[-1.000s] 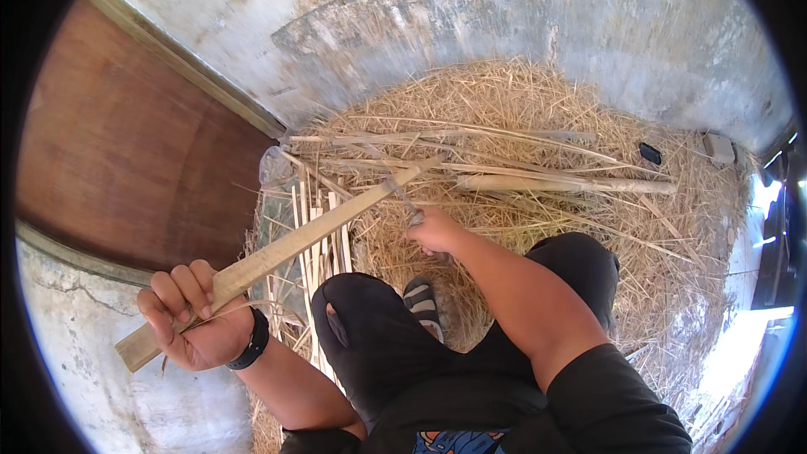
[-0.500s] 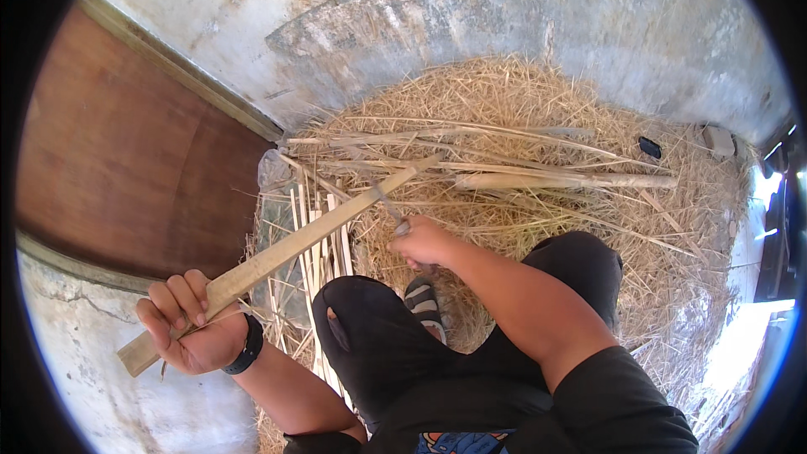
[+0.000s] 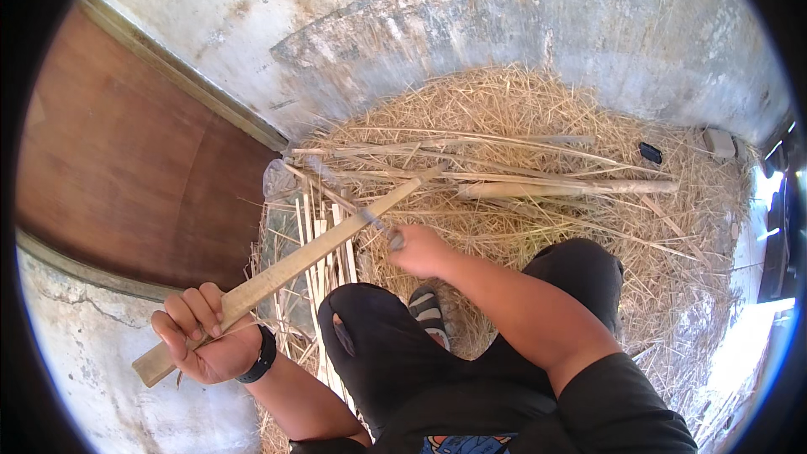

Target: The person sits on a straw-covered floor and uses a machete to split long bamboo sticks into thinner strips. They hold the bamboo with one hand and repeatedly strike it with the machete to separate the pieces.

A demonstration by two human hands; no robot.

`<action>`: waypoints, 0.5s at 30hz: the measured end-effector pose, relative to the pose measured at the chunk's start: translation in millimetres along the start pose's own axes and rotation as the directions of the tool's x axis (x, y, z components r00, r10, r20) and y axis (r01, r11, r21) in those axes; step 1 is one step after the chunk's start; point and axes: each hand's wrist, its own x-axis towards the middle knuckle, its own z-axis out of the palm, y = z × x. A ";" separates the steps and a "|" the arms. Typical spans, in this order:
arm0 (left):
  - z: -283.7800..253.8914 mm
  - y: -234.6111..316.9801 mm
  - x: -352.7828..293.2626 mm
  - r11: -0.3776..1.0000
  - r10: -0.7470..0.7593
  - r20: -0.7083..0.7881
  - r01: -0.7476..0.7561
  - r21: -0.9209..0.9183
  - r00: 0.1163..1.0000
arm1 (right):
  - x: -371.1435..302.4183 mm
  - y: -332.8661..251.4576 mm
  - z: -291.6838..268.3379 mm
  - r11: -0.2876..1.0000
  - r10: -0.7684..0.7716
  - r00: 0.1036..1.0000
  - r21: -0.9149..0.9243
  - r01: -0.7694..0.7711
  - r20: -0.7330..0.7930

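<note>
A long, flat bamboo slat (image 3: 303, 259) slants from the lower left up toward the middle. My left hand (image 3: 206, 332) is wrapped round its lower part, with a short end sticking out beyond the fingers. My right hand (image 3: 420, 250) is closed round the handle of a knife (image 3: 377, 224). Its blade, smeared by motion, crosses the slat near the far end and points up and left. Whether the edge bites into the wood cannot be made out. A thin sliver hangs by my left palm.
Pale split strips (image 3: 315, 235) lie left of my knees. Longer bamboo pieces (image 3: 563, 188) rest across straw (image 3: 504, 101) by the stained wall (image 3: 521, 17). A brown door panel (image 3: 134, 160) stands at left. A small black object (image 3: 650, 152) and a block (image 3: 719, 142) sit far right.
The knife blade has swung up and left, and more of it shows past the slat. The slat and my left hand have shifted slightly right and down in the picture.
</note>
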 end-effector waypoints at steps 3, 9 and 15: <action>-0.7 -2.8 -4.7 1.000 -0.006 0.000 0.006 -0.015 1.000 | -16.1 -30.4 0.1 0.974 -0.206 0.972 -0.067 0.214 0.117; 9.6 -12.0 -0.5 1.000 0.014 -0.059 -0.014 0.003 0.998 | 7.7 10.8 -19.0 0.996 0.086 0.991 0.001 -0.087 0.099; 2.0 -2.8 -4.4 0.999 0.033 -0.067 -0.032 0.024 0.997 | -30.1 -56.2 -7.8 0.975 -0.194 0.944 -0.049 0.214 0.265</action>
